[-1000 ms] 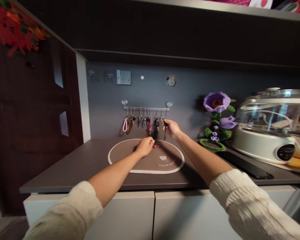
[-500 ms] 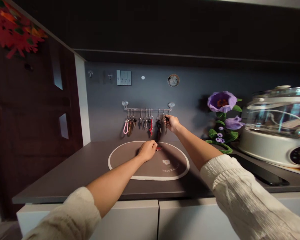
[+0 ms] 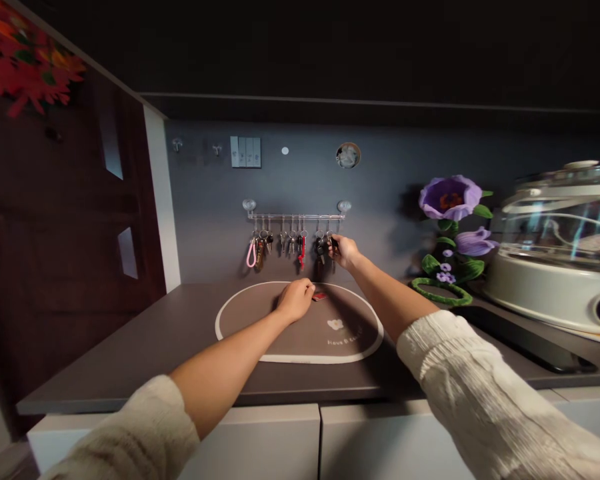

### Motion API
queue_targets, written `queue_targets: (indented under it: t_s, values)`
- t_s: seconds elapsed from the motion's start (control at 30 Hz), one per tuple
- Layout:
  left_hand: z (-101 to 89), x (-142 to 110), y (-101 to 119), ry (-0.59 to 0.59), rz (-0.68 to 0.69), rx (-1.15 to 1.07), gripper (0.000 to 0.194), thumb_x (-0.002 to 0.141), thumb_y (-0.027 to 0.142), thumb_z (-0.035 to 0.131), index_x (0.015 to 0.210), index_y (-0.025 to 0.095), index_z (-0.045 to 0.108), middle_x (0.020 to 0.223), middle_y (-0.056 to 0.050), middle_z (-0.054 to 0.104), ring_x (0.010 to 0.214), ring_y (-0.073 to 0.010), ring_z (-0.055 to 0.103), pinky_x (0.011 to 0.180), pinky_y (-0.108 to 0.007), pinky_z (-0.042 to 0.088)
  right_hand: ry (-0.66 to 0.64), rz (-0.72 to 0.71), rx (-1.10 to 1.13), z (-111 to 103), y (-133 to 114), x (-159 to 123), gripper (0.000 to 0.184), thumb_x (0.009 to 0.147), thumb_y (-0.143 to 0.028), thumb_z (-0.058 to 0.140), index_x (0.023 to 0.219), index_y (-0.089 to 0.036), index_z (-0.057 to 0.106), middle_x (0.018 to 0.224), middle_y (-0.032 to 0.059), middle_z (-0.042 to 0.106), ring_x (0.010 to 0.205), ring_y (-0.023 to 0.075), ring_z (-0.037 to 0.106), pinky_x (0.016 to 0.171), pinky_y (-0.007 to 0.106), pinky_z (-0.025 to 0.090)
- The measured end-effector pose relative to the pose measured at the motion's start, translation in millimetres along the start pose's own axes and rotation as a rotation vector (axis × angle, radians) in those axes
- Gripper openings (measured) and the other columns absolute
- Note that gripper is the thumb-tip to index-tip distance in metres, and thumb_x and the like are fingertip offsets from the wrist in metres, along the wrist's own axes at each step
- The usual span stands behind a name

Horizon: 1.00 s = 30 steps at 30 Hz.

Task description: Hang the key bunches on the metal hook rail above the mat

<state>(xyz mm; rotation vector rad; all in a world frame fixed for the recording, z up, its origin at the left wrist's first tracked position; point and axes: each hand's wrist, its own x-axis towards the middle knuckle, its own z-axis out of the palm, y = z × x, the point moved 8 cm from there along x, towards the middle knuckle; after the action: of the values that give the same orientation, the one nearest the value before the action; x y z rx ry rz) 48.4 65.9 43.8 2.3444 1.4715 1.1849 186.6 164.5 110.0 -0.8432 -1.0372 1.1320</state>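
Observation:
My right hand (image 3: 346, 251) reaches up to the wall rail (image 3: 296, 216) and pinches a dark key (image 3: 333, 244) at the rail's right end. Several key bunches (image 3: 285, 247) hang from the rail's hooks, one with a pink loop, one with a red strap. My left hand (image 3: 296, 299) rests curled on the oval brown mat (image 3: 260, 340), its fingertips touching a small red and dark object (image 3: 319, 297) lying on the mat.
The mat lies on a dark counter (image 3: 145, 347) above white cabinet doors. A purple crocheted flower (image 3: 450, 227) stands to the right, then a white cooker with a glass lid (image 3: 560, 260) and a black flat slab (image 3: 525, 340). A dark wooden door (image 3: 55, 220) is at left.
My right hand rose from below the rail to its right-end hook with the dark key. The left hand stayed on the mat by the small red object. The view shifted slightly.

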Motion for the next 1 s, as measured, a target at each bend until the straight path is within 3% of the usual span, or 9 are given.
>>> queue_targets:
  t_s: [0.2, 0.57, 1.0]
  values:
    - [-1.1, 0.0, 0.8, -0.004, -0.007, -0.012, 0.025, 0.083, 0.027, 0.039, 0.076, 0.017, 0.06, 0.076, -0.005, 0.065, 0.069, -0.0144, 0.055, 0.064, -0.025, 0.037, 0.109, 0.014, 0.012, -6.0, 8.8, -2.5, 0.015, 0.082, -0.019, 0.049, 0.067, -0.016, 0.049, 0.048, -0.0033, 0.05, 0.036, 0.0046, 0.04, 0.035, 0.016, 0.032]
    - [1.1, 1.7, -4.7, -0.004, -0.029, -0.012, 0.024, 0.083, 0.027, 0.04, 0.079, 0.017, 0.062, 0.076, -0.005, 0.065, 0.068, -0.0143, 0.056, 0.065, -0.025, 0.038, 0.052, 0.065, 0.045, -6.3, 12.7, -5.7, 0.021, 0.086, -0.026, 0.043, 0.07, -0.016, 0.05, 0.053, -0.0022, 0.055, 0.043, 0.0065, 0.049, 0.044, 0.018, 0.039]
    - [0.4, 1.1, -4.9, -0.006, -0.048, -0.004, 0.024, 0.083, 0.027, 0.04, 0.08, 0.017, 0.062, 0.075, -0.004, 0.065, 0.067, -0.0129, 0.055, 0.064, -0.023, 0.038, 0.014, 0.029, 0.037, -11.6, 11.5, -7.7, 0.026, 0.086, -0.031, 0.038, 0.065, -0.018, 0.046, 0.052, -0.0026, 0.049, 0.045, 0.0071, 0.044, 0.047, 0.018, 0.036]
